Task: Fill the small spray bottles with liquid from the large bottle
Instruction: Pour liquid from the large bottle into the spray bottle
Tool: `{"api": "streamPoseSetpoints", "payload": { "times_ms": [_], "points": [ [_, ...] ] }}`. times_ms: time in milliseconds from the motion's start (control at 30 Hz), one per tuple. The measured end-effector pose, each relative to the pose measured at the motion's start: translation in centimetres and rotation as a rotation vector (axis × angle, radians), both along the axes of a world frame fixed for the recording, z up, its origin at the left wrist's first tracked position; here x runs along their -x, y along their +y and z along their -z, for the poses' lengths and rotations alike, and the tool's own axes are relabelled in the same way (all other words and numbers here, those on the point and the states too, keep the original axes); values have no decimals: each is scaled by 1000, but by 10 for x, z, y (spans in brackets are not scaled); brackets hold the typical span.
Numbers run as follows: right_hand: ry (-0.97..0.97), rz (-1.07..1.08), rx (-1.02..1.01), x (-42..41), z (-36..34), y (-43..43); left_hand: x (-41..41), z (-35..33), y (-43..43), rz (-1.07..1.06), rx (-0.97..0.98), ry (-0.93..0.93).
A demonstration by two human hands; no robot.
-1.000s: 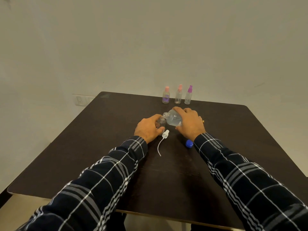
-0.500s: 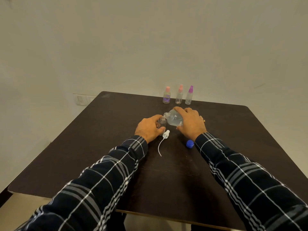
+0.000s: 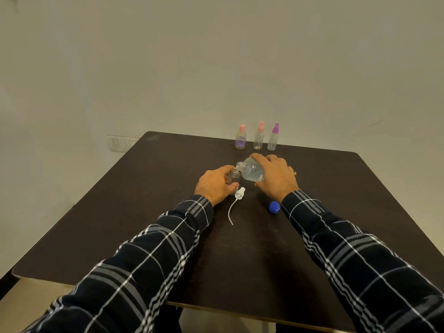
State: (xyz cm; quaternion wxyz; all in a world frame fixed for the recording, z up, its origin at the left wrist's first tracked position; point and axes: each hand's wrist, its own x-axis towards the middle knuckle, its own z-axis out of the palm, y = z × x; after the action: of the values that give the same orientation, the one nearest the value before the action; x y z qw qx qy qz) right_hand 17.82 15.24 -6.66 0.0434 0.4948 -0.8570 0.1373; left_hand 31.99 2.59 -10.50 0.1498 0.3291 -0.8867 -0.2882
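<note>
My left hand (image 3: pixel 215 183) grips a small clear spray bottle (image 3: pixel 233 177) that stands upright and uncapped on the dark table (image 3: pixel 125 212). My right hand (image 3: pixel 276 177) holds the large clear bottle (image 3: pixel 251 171) tilted to the left, its open mouth just above the small bottle's neck. Clear liquid lies in the large bottle's lower side. The small bottle's white spray head (image 3: pixel 239 193) with its thin tube lies on the table in front of my left hand. A blue cap (image 3: pixel 274 207) rests beside my right wrist.
Three capped small spray bottles stand in a row at the table's far edge: a pink-capped one (image 3: pixel 240 140), another pink-capped one (image 3: pixel 259 139) and a purple-capped one (image 3: pixel 273 137). A pale wall with a switch plate (image 3: pixel 120 143) rises behind the table.
The large bottle has stayed tilted over the small bottle's neck, shifting only slightly. Both hands keep their grips.
</note>
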Motion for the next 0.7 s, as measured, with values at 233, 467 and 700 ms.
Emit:
{"api": "streamPoseSetpoints", "payload": {
  "times_ms": [233,467,700],
  "points": [
    [11,-5,3,0,-1,1,-1,0,1,3,12,10],
    [35,-2,-11,0,-4,-1,-1,-2,1,-3,-10,-6],
    [37,-3,-8,0,-4,-1,-1,-3,0,-1,-22,-3]
  ]
}}
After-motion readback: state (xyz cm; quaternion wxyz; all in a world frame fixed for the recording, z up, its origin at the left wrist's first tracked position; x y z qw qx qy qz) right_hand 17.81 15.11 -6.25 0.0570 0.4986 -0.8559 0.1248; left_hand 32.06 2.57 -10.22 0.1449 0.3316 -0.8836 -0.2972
